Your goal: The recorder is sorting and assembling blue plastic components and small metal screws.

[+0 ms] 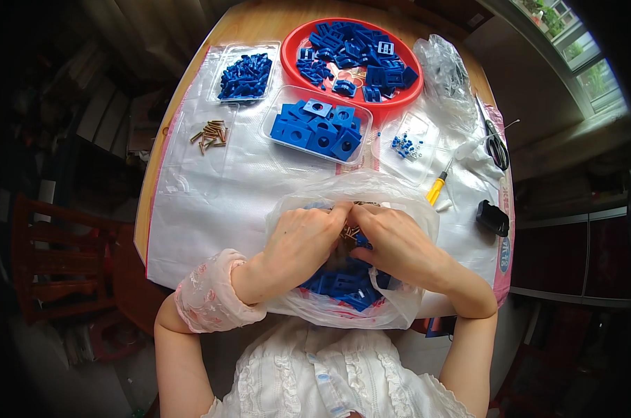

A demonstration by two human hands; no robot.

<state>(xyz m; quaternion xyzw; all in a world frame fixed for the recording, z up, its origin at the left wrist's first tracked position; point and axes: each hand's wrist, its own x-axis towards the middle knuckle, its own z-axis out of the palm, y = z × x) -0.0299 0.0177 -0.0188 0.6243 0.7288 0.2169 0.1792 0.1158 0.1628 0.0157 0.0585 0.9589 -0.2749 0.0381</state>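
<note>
My left hand [303, 233] and my right hand [393, 240] meet at the fingertips over an open white plastic bag [298, 191] near the table's front edge. Both are closed, pinching around a bunch of brass screws [349, 231]. Whether a small clear wrapper encloses the screws, I cannot tell. Below the hands, several blue plastic parts [343, 284] lie inside the white bag. A yellow-handled screwdriver [437, 189] rests just beyond my right hand.
A red basin [287, 64] of blue parts stands at the back. Clear trays hold blue square plates [321, 130], small blue pieces [245, 75], loose brass screws [211, 135] and tiny blue and metal bits [406, 146]. Crumpled plastic [444, 76], black scissors [496, 148] and a black object [492, 218] lie right.
</note>
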